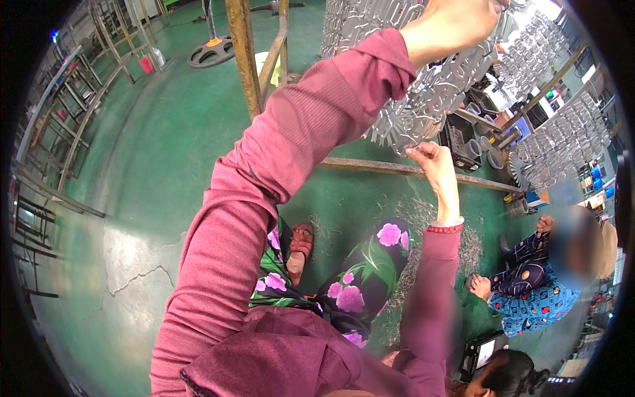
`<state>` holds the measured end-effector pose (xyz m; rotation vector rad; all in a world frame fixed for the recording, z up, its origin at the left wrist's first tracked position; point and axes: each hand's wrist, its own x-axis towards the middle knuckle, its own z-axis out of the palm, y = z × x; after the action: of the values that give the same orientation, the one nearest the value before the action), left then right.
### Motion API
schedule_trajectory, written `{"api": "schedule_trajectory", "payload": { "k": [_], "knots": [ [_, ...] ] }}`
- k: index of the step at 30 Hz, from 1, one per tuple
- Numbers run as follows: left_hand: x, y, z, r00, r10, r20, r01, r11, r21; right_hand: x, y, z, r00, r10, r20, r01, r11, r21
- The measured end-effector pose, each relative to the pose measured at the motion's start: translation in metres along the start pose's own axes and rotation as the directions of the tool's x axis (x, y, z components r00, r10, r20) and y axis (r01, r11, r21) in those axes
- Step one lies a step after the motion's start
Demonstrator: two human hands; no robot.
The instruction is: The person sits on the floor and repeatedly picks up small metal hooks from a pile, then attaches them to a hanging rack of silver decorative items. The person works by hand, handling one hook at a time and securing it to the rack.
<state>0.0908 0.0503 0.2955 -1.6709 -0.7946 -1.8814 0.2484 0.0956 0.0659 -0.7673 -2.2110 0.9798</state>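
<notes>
Hands at the hanging metal, one high, one low

Metal pieces (433, 89) are hanging in rows by the frame (243, 59), above its lower bar (377, 167). Right hand (434, 167) is pinching a metal piece (401, 142) between thumb and finger, at the rows' bottom edge. Left hand (456, 28) is resting high, fingertips cropping out; can't tell its grip. Judgement: a light pinch, with the upper hand steadying, would be keeping neighbours from swinging and tangling; bare fingertips should be avoiding thin ends.
</notes>
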Motion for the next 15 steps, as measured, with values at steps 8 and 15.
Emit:
{"api": "schedule_trajectory", "payload": {
  "k": [8,15],
  "knots": [
    [-0.018,0.019,-0.025,0.946,0.325,0.0,-0.31,0.902,0.3,0.0,-0.024,0.026,0.97,0.091,-0.224,-0.122,0.984,-0.129],
    [-0.024,0.037,-0.078,0.854,0.495,0.16,-0.51,0.736,0.445,0.013,-0.029,0.049,0.973,0.084,-0.216,-0.088,0.996,-0.006]
  ]
}}
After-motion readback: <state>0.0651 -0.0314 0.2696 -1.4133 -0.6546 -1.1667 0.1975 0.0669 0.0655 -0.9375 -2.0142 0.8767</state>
